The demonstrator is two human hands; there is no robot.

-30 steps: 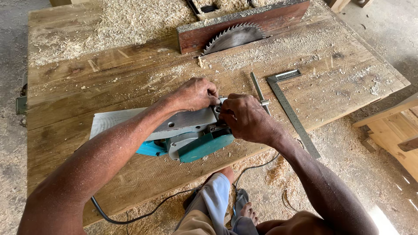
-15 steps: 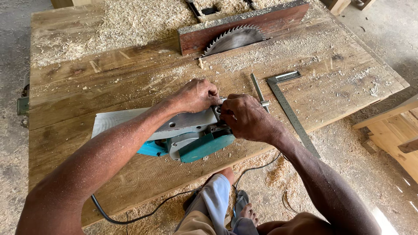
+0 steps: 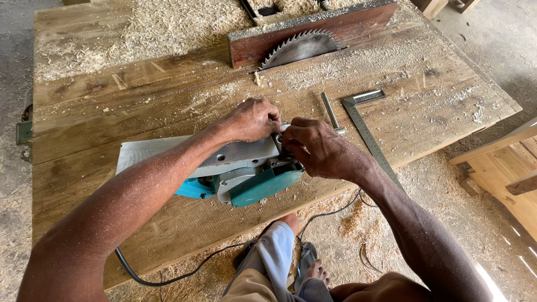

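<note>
A teal and grey electric hand planer [image 3: 240,179] lies upturned on the sawdust-strewn plank workbench [image 3: 168,100], near its front edge. The left hand [image 3: 251,118] and right hand [image 3: 316,150] both curl tight around the planer's cutter end, fingers pinched on it. Just beyond lie a steel try square [image 3: 366,131] and a metal rod [image 3: 330,111]; 1 circular saw blade [image 3: 299,49] rises farther back.

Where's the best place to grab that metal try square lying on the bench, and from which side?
Take the try square by its thick short stock at the far end, coming from above on the right side. It lies flat with bare bench around the stock, while the thin blade runs close by the right hand.
</note>
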